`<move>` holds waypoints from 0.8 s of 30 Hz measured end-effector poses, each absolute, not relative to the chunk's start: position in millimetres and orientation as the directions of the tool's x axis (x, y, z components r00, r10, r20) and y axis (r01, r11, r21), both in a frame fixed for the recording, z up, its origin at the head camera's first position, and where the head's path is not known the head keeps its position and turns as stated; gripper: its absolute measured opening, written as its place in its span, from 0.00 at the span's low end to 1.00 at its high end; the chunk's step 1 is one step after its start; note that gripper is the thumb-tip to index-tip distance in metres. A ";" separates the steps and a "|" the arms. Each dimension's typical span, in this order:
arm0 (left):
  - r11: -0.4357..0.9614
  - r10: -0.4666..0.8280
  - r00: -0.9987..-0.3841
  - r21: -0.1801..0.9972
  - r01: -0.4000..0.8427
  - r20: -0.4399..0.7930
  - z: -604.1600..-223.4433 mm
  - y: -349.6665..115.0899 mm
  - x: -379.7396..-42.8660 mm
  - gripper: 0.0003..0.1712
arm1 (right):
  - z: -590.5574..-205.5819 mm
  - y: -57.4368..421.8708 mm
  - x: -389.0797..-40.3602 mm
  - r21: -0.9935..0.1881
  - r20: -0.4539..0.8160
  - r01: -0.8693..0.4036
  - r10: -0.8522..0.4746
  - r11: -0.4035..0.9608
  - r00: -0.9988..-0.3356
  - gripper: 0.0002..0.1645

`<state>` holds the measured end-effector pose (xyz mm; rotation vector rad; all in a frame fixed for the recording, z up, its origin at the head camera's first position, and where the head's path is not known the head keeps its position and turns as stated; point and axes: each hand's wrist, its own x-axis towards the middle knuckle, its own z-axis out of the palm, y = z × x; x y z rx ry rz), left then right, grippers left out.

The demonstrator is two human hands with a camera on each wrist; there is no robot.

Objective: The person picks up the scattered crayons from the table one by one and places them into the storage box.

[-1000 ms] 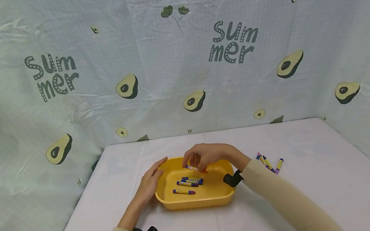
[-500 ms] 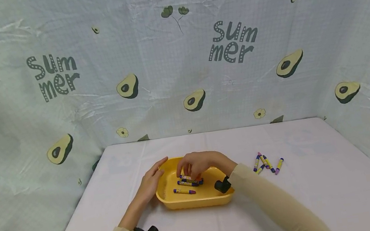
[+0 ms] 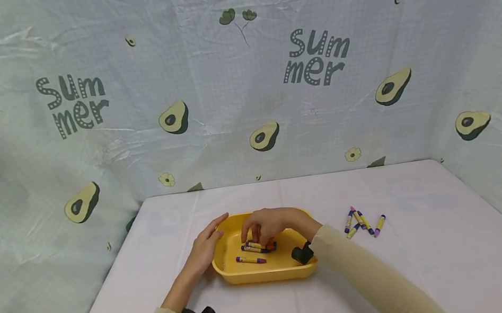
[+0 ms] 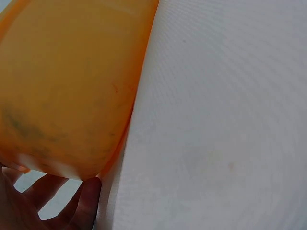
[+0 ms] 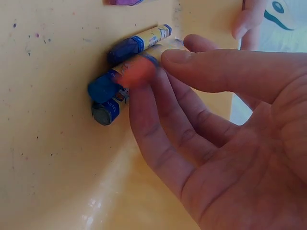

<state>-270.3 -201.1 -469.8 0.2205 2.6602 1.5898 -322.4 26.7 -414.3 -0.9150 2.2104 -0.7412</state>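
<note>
A yellow tray [image 3: 267,275] stands on the table with several crayons in it. Inside it my right hand [image 3: 267,223] pinches an orange-tipped crayon [image 5: 136,72] between thumb and fingers. That crayon is low over a small group with a dark blue crayon [image 5: 125,49], a lighter blue crayon [image 5: 103,87] and a grey-green-tipped crayon [image 5: 105,112]. A purple-tipped crayon [image 3: 251,259] lies apart, nearer the tray's front. My left hand [image 3: 203,248] rests against the tray's left side, its fingers extended along the rim. In the left wrist view, fingertips touch the tray's outer wall.
Several more crayons [image 3: 363,222] lie loosely grouped on the white table [image 3: 439,258], right of the tray. A printed cloth [image 3: 201,78] hangs behind the table.
My right hand has moved left and down with the orange-tipped crayon, bringing it to the group in the tray. The left hand stays at the tray's left side.
</note>
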 end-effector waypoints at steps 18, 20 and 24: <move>0.451 0.131 -0.991 0.888 0.085 0.028 -470.0 -202.6 -270.4 0.28 | -390.5 52.9 -322.5 -0.713 -0.259 -0.412 -0.759 0.568 -0.597 0.23; 0.443 0.131 -0.991 0.893 0.082 0.026 -469.9 -201.9 -269.3 0.28 | -388.0 60.2 -321.7 -0.714 -0.228 -0.428 -0.762 0.554 -0.606 0.22; 0.437 0.138 -0.990 0.895 0.089 0.031 -469.2 -200.7 -268.4 0.28 | -383.4 79.9 -319.2 -0.721 -0.172 -0.449 -0.764 0.528 -0.622 0.20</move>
